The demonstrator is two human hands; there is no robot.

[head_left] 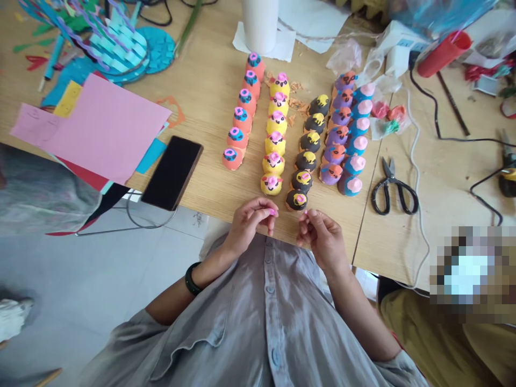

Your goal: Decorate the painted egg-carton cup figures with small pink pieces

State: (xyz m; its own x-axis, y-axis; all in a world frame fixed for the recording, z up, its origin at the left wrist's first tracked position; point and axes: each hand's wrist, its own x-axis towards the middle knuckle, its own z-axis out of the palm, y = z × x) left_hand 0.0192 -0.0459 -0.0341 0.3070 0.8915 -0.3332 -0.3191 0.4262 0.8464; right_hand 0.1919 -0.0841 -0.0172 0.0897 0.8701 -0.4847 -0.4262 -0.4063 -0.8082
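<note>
My left hand point(250, 219) hovers at the near table edge, fingers curled and pinching a small pink clay bit point(272, 212). My right hand point(322, 235) is beside it, fingers pinched on another tiny pink piece point(305, 213). Just beyond them stand rows of painted clay figures: an orange row point(243, 113), a yellow row point(274, 134), a black row point(307, 153), a purple row point(337, 129) and a blue row point(357, 140). The nearest figure is a black one point(296, 200).
A black phone point(172, 172) overhangs the table edge at left, next to pink paper point(105, 126). Black scissors point(393, 188) lie at right near a white cable point(417, 177). A white roll point(260, 24) stands at the back. Another person point(451, 344) sits at lower right.
</note>
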